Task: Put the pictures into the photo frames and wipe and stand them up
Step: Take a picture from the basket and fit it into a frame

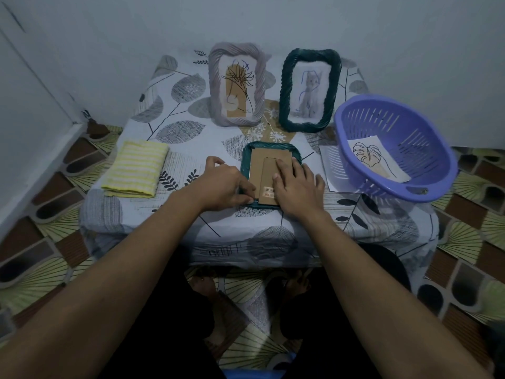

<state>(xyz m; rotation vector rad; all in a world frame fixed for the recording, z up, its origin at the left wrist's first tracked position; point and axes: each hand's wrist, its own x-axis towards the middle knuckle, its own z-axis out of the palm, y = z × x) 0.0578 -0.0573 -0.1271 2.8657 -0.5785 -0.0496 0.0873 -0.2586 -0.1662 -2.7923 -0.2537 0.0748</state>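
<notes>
Teal photo frame point(270, 146) lies face down mid-bench point(191, 127) so its cardboard back point(266, 163) is up: right hand point(296, 187) presses it flat, fingers straight, while left hand point(224, 184) pinches the near edge, probably closing a clip.

Place type: a room in a home, with a low work spot set in a corner.
Walls: plain pale painted walls point(273, 20) that meet at the left.
Floor: patterned floor covering of green fans and brown blocks point(464, 236).
Work surface: low table point(177, 127) draped in a leaf-printed fabric cover point(273, 236).
Household goods: folded yellow-and-white striped cloth point(136, 170); purple slotted plastic basket point(388, 116).
Decor: grey rope-edged picture frame point(235, 49) and dark green rope-edged picture frame point(285, 88), both upright at the table's back; second dark green frame point(269, 145), face down.
</notes>
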